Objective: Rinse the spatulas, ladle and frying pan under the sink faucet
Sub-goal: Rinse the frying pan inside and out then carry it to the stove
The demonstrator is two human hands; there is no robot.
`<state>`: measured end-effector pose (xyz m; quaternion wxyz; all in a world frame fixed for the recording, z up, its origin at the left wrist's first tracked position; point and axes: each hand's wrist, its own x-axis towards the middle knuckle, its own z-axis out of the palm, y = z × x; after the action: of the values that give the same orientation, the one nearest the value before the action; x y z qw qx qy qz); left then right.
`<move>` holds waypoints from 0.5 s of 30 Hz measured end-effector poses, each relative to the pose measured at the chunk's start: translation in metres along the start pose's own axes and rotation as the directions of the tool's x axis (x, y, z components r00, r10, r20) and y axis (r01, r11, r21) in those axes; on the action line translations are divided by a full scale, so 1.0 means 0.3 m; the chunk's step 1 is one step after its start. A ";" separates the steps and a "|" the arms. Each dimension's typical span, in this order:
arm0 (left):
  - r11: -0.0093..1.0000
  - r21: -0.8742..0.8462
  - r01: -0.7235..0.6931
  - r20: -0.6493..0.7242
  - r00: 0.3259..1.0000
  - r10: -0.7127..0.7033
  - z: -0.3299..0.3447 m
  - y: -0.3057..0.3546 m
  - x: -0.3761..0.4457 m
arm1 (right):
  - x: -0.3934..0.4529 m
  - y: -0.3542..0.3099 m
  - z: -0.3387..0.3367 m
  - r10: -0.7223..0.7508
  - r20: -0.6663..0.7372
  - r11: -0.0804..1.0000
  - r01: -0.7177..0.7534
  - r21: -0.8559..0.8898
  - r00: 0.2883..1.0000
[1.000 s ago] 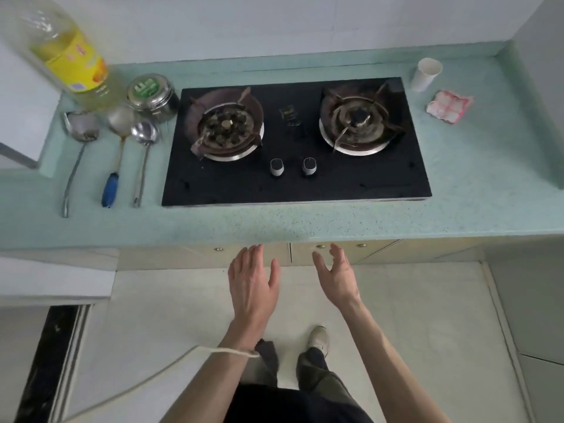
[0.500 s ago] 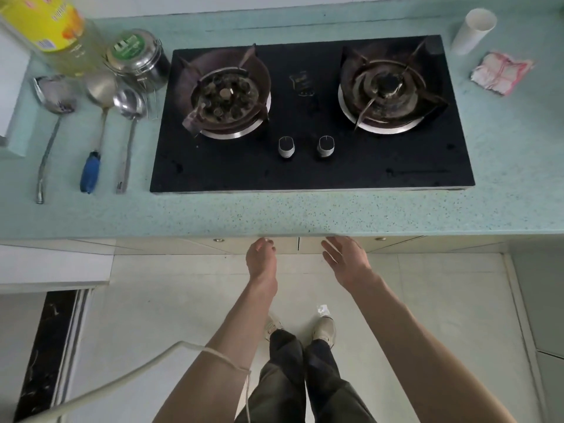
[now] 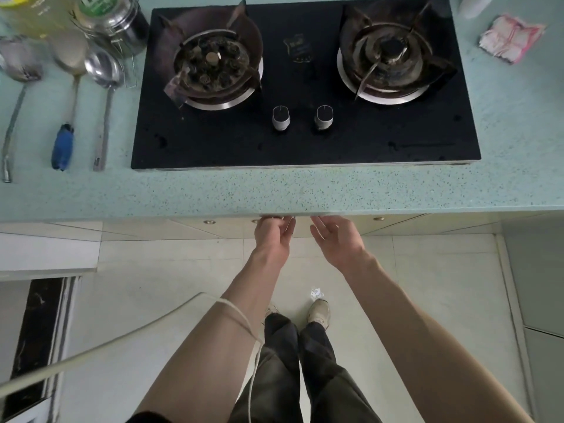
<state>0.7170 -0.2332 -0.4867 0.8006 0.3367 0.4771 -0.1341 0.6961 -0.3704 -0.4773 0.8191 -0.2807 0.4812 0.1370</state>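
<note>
Now, reach for the cupboard under the worktop (image 3: pixel 305 193).
Left hand (image 3: pixel 273 236) and right hand (image 3: pixel 334 239), loosely spread, hold nothing; pull cream doors (image 3: pixel 396 223) evenly.

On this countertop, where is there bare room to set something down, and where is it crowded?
Bare: the front strip of counter below the stove, and the stretch between the stove's right edge and the pink cloth. Crowded: far left, where the three utensils lie side by side below the jar.

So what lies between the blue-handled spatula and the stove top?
In the head view, one all-metal ladle lies between the blue-handled spatula and the stove top, parallel to the spatula.
</note>
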 end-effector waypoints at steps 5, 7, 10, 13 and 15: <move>1.000 -0.015 -0.018 -0.009 1.000 0.018 -0.035 -0.031 -0.016 | -0.022 0.016 -0.027 -0.008 0.016 1.000 0.007 0.009 1.000; 0.999 0.019 -0.033 -0.014 0.999 0.033 -0.059 -0.047 -0.031 | -0.041 0.032 -0.041 -0.007 0.020 1.000 0.006 0.018 1.000; 0.995 0.084 -0.057 0.006 0.998 0.057 -0.103 -0.068 -0.060 | -0.061 0.055 -0.075 -0.004 0.004 1.000 0.004 -0.009 1.000; 0.988 0.138 -0.067 0.000 0.998 0.068 -0.161 -0.086 -0.097 | -0.059 0.080 -0.126 0.007 -0.025 0.998 -0.009 -0.061 1.000; 0.982 0.176 -0.065 -0.037 0.997 0.072 -0.204 -0.098 -0.122 | -0.071 0.093 -0.154 0.002 -0.053 0.993 -0.009 -0.117 0.999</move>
<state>0.6413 -0.2178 -0.4870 0.7617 0.4246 0.4687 -0.1406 0.6386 -0.3743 -0.4857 0.7878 -0.3306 0.4944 0.1600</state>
